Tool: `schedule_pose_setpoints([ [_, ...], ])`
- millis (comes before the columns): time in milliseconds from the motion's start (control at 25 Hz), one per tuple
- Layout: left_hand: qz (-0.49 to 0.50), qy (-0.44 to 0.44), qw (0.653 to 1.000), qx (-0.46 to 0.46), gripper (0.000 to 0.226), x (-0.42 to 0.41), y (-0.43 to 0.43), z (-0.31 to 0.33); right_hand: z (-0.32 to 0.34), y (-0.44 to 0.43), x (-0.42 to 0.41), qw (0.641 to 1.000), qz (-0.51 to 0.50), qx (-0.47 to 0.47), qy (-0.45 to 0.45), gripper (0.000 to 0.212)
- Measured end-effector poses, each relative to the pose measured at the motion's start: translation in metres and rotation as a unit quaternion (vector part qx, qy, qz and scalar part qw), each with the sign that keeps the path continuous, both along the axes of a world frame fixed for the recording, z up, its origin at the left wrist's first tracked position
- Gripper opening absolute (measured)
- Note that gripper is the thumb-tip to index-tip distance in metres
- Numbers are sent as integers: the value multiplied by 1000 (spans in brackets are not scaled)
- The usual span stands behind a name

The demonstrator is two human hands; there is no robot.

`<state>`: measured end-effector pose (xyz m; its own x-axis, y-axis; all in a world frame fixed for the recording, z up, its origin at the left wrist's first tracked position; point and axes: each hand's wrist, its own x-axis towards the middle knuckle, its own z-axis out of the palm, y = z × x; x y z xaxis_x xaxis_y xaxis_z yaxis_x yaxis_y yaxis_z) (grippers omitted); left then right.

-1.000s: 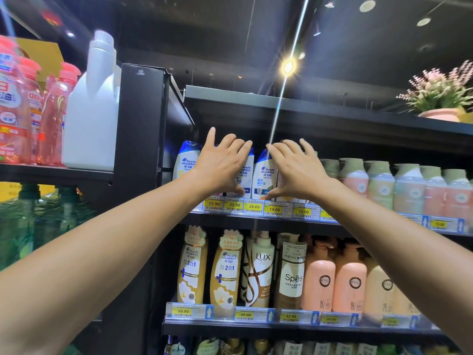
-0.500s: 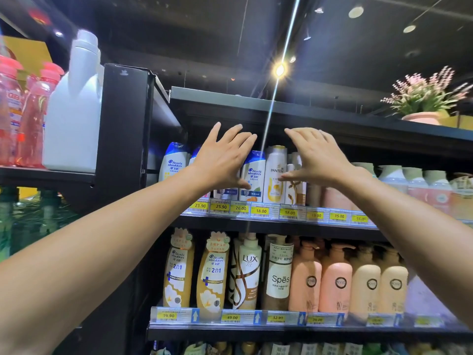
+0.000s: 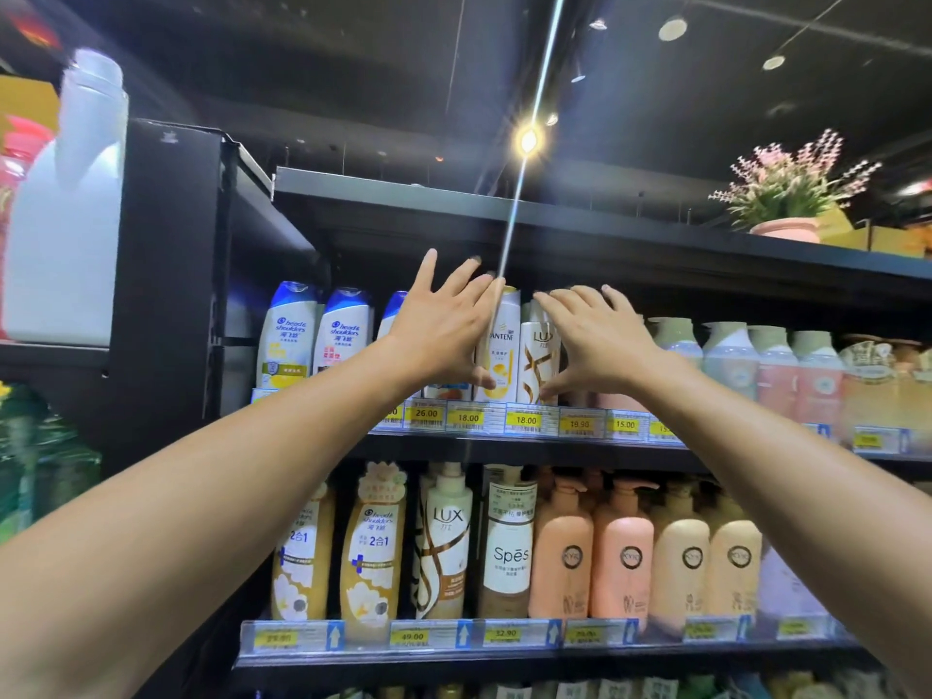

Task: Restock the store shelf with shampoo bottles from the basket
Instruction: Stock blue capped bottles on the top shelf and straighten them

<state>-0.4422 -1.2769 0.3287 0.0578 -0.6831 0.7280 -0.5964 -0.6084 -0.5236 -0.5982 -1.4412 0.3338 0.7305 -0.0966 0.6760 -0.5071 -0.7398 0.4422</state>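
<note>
On the black metal store shelf (image 3: 504, 446), the blue-capped white plastic shampoo bottles (image 3: 287, 335) at the far left stand close-packed, so a sideways shove from the left hand (image 3: 444, 335) could, I judge, topple them like dominoes. That hand is flat, fingers straight and spread, thumb low beside the white-and-yellow Pantene shampoo bottle (image 3: 502, 355). The gold-ribboned white Lux bottle (image 3: 537, 360) stands against it, flanked by the right hand (image 3: 600, 340), equally flat and gripping nothing. Squeezing this tall pair unevenly might tip it forward over the yellow price-tag rail (image 3: 524, 421), or rightward into the green-capped pastel bottles (image 3: 731, 355). The basket is out of view. Half a second ago the hands stood wider apart; they have since closed in around these two.
</note>
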Motion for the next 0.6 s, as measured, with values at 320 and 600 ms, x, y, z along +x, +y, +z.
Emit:
schedule_pose_setpoints([
  [320, -7, 1, 1000, -20, 131, -1, -12, -5, -4, -5, 4, 1000, 23, 2, -8, 130],
  [600, -14, 8, 1000, -23, 131, 3, -15, -3, -6, -9, 5, 999, 36, 6, -21, 127],
])
